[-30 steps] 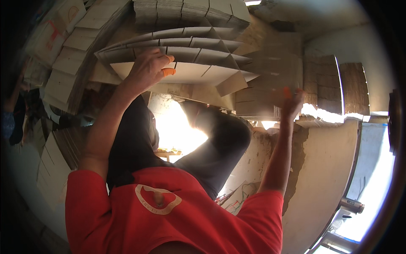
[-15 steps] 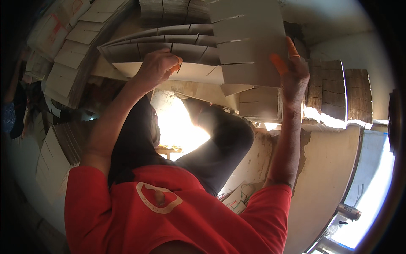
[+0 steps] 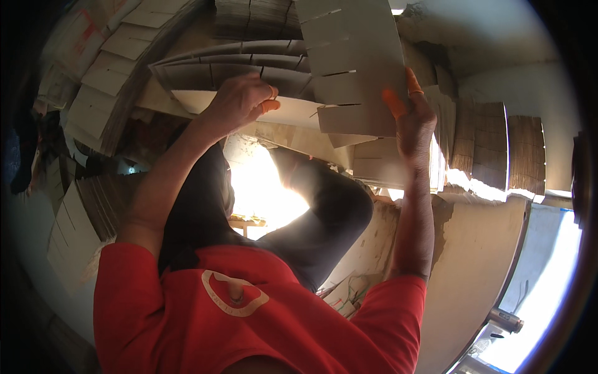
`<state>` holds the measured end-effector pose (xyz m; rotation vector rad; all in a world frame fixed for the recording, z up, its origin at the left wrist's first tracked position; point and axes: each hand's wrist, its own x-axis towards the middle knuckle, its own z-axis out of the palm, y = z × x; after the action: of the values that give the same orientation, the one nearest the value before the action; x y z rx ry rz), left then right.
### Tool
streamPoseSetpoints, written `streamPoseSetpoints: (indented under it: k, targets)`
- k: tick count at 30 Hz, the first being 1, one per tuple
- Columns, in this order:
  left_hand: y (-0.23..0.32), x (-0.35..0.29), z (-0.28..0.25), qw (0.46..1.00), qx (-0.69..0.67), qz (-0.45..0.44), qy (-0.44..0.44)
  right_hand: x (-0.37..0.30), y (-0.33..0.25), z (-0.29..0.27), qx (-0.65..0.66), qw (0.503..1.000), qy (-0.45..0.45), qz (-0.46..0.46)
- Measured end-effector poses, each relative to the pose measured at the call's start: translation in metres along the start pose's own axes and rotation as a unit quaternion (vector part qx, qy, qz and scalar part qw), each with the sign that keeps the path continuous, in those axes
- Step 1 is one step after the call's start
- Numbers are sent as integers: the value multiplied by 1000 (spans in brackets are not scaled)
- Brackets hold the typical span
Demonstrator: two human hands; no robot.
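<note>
Right hand (image 3: 416,121) gripped a slotted cardboard sheet (image 3: 355,62), raised at the far right above the fanned stack (image 3: 237,65). Left hand (image 3: 240,100) was closed on the edge of a pale sheet (image 3: 293,112) lying on that stack, just beside the raised one. More card piles (image 3: 106,81) sat far left.

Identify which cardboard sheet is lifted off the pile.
The slotted sheet held up by the right hand; the others lie flat under the left hand.
</note>
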<state>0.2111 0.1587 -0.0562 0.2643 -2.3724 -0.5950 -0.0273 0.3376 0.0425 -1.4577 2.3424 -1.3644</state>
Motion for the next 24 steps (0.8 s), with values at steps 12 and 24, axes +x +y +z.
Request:
streamPoseSetpoints:
  k: [12,24]
  targets:
    - [-26,18,0,995,89,5,39,-4,4,4,-25,999,-7,-24]
    - [-68,62,-16,985,140,-49,87,3,-13,6,6,995,-83,62]
